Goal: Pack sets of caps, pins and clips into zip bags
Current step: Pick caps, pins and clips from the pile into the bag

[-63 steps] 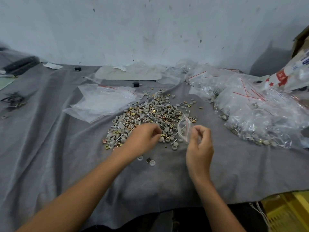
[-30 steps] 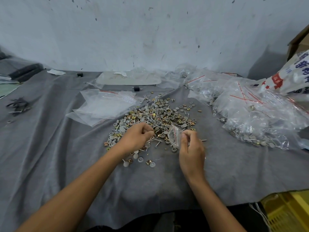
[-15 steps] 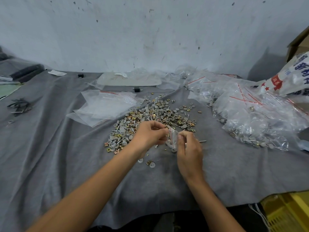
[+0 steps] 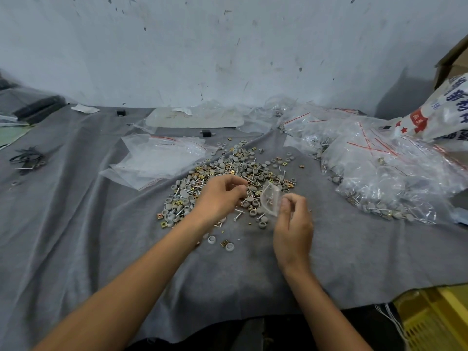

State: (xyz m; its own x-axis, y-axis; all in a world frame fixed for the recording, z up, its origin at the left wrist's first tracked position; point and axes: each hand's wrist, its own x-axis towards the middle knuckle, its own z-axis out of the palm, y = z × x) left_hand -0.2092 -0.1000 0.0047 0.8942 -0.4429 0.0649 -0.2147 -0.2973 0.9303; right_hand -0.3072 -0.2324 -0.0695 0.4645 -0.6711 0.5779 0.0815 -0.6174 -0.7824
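My right hand pinches a small clear plastic zip bag at the near edge of the heap of grey caps, steel pins and brass clips, my left hand curls over it, catch untellable; tilted, the zip bag may spill.

Bare cloth left, filled bags right
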